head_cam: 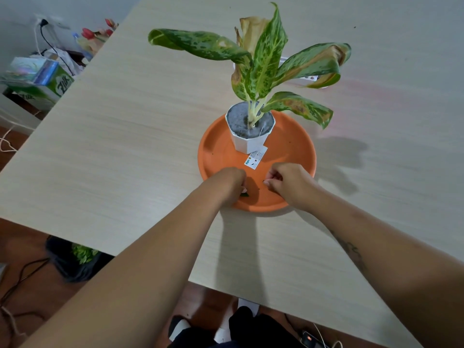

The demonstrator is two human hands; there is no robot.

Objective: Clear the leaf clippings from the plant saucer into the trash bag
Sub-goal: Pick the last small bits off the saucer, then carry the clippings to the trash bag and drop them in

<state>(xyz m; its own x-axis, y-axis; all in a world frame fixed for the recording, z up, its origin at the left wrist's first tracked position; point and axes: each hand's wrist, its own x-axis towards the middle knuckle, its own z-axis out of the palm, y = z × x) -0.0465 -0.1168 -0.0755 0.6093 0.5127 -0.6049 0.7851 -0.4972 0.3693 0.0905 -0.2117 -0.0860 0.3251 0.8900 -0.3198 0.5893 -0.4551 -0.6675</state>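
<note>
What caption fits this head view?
Left hand pinches a clipping in the saucer; right hand curls beside it, pot behind, trash bag below table.

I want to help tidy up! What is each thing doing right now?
Left hand: pinches a leaf clipping.
Right hand: fingers curled, contents unclear.
Saucer: flat on the table.
Plant pot: upright in the saucer.
Trash bag: open on floor, leaves inside.

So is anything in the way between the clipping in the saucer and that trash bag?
Nothing on the table blocks it. The left hand pinches a leaf clipping in the saucer; the trash bag sits on the floor, partly under the table's edge.
</note>
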